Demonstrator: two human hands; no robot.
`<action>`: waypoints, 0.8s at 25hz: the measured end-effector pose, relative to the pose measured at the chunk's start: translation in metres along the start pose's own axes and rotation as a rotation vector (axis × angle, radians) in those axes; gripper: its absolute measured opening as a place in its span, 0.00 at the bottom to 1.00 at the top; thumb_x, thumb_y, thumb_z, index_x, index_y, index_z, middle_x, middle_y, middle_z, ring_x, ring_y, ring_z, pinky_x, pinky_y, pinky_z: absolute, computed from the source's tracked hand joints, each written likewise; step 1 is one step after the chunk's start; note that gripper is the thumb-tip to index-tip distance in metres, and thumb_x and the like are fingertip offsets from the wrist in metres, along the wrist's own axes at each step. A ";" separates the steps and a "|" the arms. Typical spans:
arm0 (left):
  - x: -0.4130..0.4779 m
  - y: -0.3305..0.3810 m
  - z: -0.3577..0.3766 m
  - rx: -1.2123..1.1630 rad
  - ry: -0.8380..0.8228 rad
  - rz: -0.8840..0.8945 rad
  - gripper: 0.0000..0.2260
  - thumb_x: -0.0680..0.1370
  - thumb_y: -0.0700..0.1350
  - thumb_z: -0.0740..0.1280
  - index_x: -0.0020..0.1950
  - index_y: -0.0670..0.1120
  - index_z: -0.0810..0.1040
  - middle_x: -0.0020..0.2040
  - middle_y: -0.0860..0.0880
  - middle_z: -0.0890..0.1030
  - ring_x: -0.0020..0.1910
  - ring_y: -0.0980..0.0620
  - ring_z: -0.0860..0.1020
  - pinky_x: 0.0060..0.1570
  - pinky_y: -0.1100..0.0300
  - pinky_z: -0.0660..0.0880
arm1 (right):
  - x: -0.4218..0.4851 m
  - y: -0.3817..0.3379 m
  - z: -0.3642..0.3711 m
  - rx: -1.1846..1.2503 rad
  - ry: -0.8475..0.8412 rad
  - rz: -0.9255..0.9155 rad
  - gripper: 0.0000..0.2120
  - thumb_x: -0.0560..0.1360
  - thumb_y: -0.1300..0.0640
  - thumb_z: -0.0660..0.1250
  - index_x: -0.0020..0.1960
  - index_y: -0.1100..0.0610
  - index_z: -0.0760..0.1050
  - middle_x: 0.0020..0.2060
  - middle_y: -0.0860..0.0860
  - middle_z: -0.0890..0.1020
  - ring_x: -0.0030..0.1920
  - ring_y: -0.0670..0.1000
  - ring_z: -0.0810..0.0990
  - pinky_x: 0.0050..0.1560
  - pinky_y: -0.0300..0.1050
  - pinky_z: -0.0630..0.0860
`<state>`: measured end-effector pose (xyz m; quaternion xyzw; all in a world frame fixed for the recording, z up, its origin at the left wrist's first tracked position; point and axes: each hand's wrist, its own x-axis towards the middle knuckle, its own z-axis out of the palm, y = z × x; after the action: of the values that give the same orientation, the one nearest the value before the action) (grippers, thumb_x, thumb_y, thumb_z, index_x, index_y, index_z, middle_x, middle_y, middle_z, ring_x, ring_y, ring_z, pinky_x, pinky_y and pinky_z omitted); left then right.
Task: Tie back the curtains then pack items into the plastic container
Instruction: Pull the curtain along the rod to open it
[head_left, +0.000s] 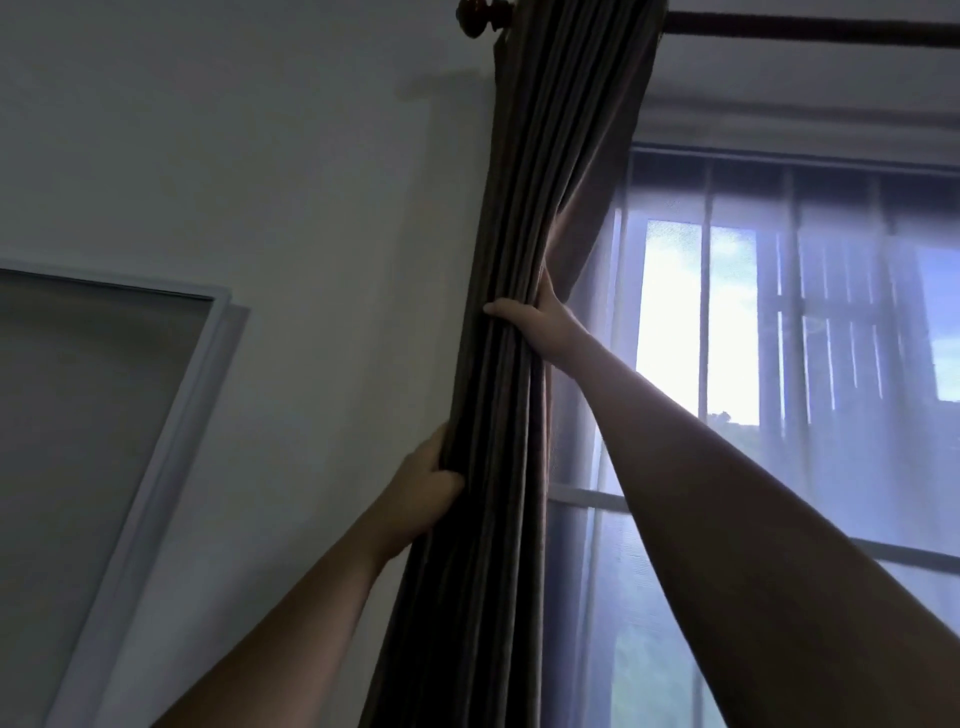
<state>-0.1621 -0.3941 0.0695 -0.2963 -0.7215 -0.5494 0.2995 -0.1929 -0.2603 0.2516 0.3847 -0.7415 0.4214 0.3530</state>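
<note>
1. Left hand (423, 486) grips the gathered curtain (524, 260) low on its wall side.
2. Right hand (535, 322) clasps it higher, thumb across the folds.
3. Step: bunching. Next needs a tie-back; none visible, nor the container.

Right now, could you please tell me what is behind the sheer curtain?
Through the sheer curtain: a barred window, sky and greenery. The brown curtain, gripped by the left hand and right hand, covers the window's left edge.
</note>
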 end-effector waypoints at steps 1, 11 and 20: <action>-0.002 0.005 -0.003 -0.037 0.017 -0.016 0.29 0.66 0.37 0.61 0.66 0.57 0.71 0.57 0.53 0.80 0.55 0.52 0.80 0.57 0.52 0.76 | -0.009 0.003 -0.002 -0.014 0.033 0.009 0.46 0.58 0.37 0.72 0.71 0.39 0.55 0.59 0.49 0.78 0.59 0.54 0.77 0.64 0.54 0.73; 0.018 0.103 0.056 0.260 0.385 0.386 0.29 0.78 0.50 0.52 0.77 0.45 0.49 0.78 0.49 0.50 0.77 0.54 0.46 0.75 0.55 0.45 | -0.103 0.017 -0.099 -0.176 0.226 0.054 0.34 0.75 0.32 0.47 0.76 0.46 0.49 0.76 0.47 0.58 0.75 0.51 0.57 0.74 0.54 0.55; 0.030 0.124 0.260 0.256 0.125 0.577 0.28 0.76 0.50 0.52 0.77 0.47 0.53 0.78 0.51 0.53 0.76 0.57 0.49 0.73 0.58 0.50 | -0.276 0.098 -0.260 -0.834 0.526 0.415 0.31 0.78 0.41 0.54 0.76 0.54 0.53 0.73 0.57 0.63 0.72 0.59 0.62 0.72 0.54 0.58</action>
<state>-0.1152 -0.1113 0.1126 -0.4143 -0.6511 -0.3638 0.5216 -0.1009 0.0821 0.0855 -0.0615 -0.7931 0.2343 0.5588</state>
